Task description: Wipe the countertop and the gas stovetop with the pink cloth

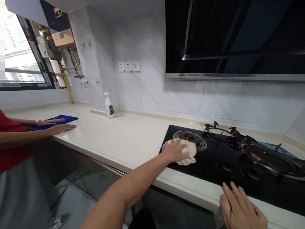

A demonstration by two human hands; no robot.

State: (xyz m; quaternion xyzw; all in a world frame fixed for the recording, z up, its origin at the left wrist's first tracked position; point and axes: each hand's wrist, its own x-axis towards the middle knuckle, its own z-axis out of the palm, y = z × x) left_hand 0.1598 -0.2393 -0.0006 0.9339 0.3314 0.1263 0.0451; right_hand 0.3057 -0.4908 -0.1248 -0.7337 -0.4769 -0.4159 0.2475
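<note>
My left hand [175, 150] presses a pale pink cloth [189, 154] onto the black glass stovetop [209, 168], just in front of the left burner [190, 138]. Its fingers are curled over the cloth. My right hand [239, 208] lies flat with fingers stretched out on the front edge of the white counter [124, 140], beside the stove, holding nothing.
A pan support [222, 131] sits lifted off at the back of the stove, and a pan [271, 159] rests on the right burner. A white spray bottle [109, 105] stands by the wall. At left, another person's hands [58, 125] rest on a blue cloth [62, 120]. A range hood [234, 38] hangs overhead.
</note>
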